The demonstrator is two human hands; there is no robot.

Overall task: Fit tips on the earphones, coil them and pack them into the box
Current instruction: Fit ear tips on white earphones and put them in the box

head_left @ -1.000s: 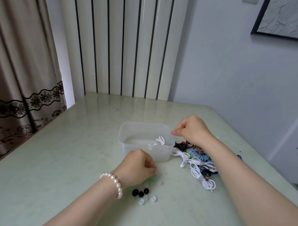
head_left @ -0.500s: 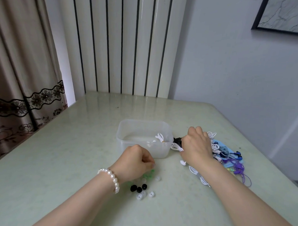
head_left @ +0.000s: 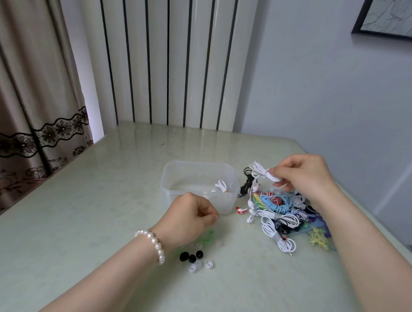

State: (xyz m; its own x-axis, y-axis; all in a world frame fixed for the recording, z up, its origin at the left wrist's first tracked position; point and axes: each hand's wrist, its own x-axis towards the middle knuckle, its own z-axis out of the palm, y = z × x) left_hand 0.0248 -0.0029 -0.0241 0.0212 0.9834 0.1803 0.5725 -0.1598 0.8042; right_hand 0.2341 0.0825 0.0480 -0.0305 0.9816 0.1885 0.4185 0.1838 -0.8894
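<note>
Pale table (head_left: 81, 221): right hand (head_left: 304, 178) pinches white earphone coil (head_left: 261, 173) (raised over pile); left hand (head_left: 189, 216) fisted, contents hidden.

Pretty even, soft daylight here, nothing harsh. It seems to come in from around 10 o'clock, through the bright gap beside the curtain (head_left: 27, 84). The glossy table (head_left: 81, 221) picks up a pale sheen toward 12 o'clock, reflecting the striped panel (head_left: 171, 61). Shadows are faint, just soft smudges under the left hand (head_left: 189, 216) and the earphone pile (head_left: 287, 212). Wide-angle bend is obvious: the curtain and picture frame (head_left: 392, 20) lean at the edges. Fine cable detail is a bit mushy.
</note>
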